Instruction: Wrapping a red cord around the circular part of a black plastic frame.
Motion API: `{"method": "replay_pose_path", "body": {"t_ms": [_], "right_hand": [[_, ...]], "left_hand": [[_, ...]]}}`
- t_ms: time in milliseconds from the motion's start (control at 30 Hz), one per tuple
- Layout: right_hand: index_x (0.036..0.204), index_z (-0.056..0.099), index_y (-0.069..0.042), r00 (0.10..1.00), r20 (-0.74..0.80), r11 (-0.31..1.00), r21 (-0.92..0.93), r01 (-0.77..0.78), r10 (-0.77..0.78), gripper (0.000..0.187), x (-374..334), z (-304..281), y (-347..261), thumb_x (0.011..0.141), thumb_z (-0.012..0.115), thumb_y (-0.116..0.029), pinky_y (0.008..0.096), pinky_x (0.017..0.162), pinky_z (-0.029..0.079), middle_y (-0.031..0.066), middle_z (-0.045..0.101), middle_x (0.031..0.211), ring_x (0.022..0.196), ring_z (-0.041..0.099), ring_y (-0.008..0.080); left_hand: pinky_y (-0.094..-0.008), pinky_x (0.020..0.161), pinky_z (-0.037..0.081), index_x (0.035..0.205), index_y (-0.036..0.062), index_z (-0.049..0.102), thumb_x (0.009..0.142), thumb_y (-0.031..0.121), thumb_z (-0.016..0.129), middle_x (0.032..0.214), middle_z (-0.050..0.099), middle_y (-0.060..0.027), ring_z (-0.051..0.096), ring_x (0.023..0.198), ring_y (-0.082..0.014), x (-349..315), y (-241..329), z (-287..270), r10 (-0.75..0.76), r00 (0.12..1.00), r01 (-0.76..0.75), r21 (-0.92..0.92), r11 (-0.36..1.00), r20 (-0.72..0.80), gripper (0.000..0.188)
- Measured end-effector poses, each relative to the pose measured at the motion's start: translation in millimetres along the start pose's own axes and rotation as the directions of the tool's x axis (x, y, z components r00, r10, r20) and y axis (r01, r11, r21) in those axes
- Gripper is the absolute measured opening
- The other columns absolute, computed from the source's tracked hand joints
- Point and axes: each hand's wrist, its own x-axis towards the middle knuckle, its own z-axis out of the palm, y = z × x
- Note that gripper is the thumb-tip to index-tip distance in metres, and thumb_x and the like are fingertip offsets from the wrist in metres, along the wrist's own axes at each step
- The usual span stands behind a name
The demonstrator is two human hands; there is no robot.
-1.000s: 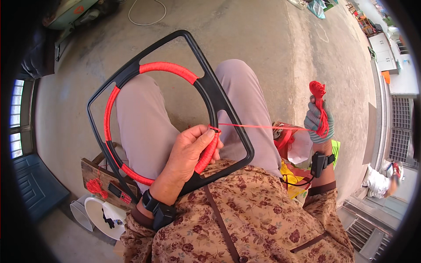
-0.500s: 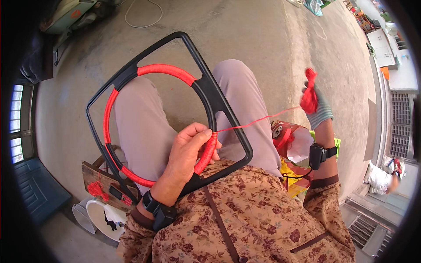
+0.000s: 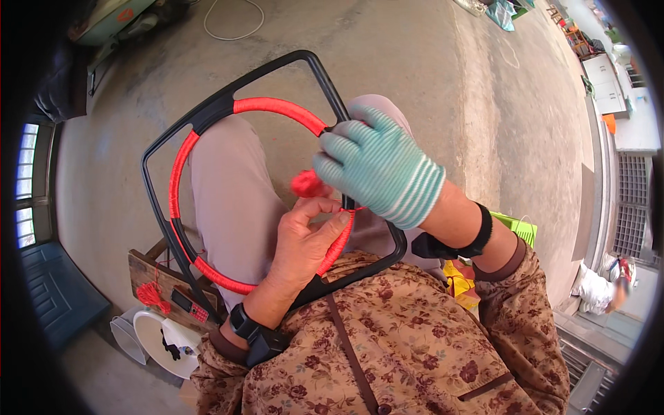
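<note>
Left hand [image 3: 304,238]: clamped on wrapped ring [image 3: 280,105]. Right hand [image 3: 380,162]: closure indiscernible. Left of both: white basin [image 3: 147,333], black item [image 3: 169,346] contained.

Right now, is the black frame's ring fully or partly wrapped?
Partly: red cord covers several stretches of the ring, with bare black showing between them.

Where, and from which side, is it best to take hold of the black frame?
Probably by the black frame's top bar, coming from the far side: this bar is slim and unwrapped, and an open gap parts it from the red wrapping, which likely leaves room to close around it.
</note>
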Motion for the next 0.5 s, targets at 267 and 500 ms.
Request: {"method": "replay_pose_path", "body": {"t_ms": [267,500], "right_hand": [[0.079,0.066,-0.011,0.97,0.176,0.985,0.058,0.16,-0.168,0.017,17.5,19.7,-19.3,0.065,0.062,-0.02,0.0506,0.104,0.033,0.0099,0.061,0.1,0.112,0.052,0.0311],[0.095,0.062,-0.011,0.993,0.003,0.985,0.124,-0.116,0.117,0.029,5.1,-9.6,-1.5,0.067,0.064,-0.017,0.0502,0.103,0.033,0.0069,0.06,0.108,0.112,0.053,0.0275]], "left_hand": [[-0.0377,0.095,0.041,0.094,0.0013,0.063,0.078,0.012,0.071,0.123,0.05,-0.018,0.053,0.109,-0.0247,0.2,-2.4,1.8,0.155,0.983,-0.141,0.134,0.981,-0.101,0.021],[-0.0223,0.074,0.045,0.092,-0.0009,0.057,0.089,0.012,0.06,0.097,0.057,-0.0052,0.056,0.086,-0.0089,-0.4,13.8,5.0,-0.012,1.0,0.011,0.035,0.999,0.028,0.014]]}}
